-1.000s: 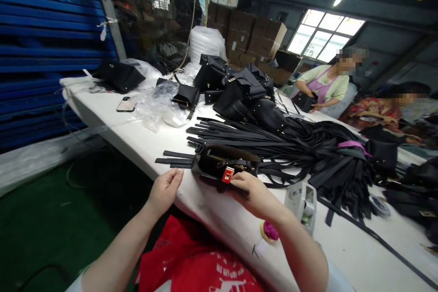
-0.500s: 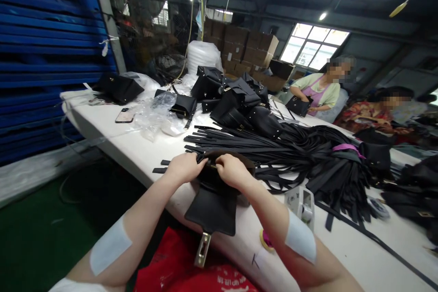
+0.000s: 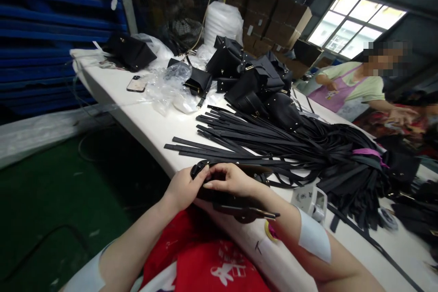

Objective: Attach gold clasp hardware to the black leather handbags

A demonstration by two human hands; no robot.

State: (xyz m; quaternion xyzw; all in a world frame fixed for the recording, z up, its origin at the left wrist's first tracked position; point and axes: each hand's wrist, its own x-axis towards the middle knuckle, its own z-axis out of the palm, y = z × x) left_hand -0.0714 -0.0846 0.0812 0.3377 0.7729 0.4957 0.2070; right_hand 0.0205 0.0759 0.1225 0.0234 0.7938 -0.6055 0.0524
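Observation:
A small black handbag (image 3: 236, 198) lies at the near edge of the white table (image 3: 130, 109), its flap sticking out level over the edge. My left hand (image 3: 185, 187) grips the bag's left end, fingers curled over a black strap loop. My right hand (image 3: 229, 180) rests closed on the bag's top, fingertips meeting the left hand's. A large fan of black leather straps (image 3: 273, 141) spreads just beyond the bag.
A heap of finished black bags (image 3: 253, 82) sits mid-table, with clear plastic wrap (image 3: 167, 86) and a phone (image 3: 136, 84) to its left. A white tape dispenser (image 3: 313, 200) stands right of my hands. Another person (image 3: 352, 91) works at the far side. Blue shutters line the left.
The bag's flap, hanging down over the table edge half a second ago, now lies level. Both hands moved together onto the bag's left end. The view tilted downward.

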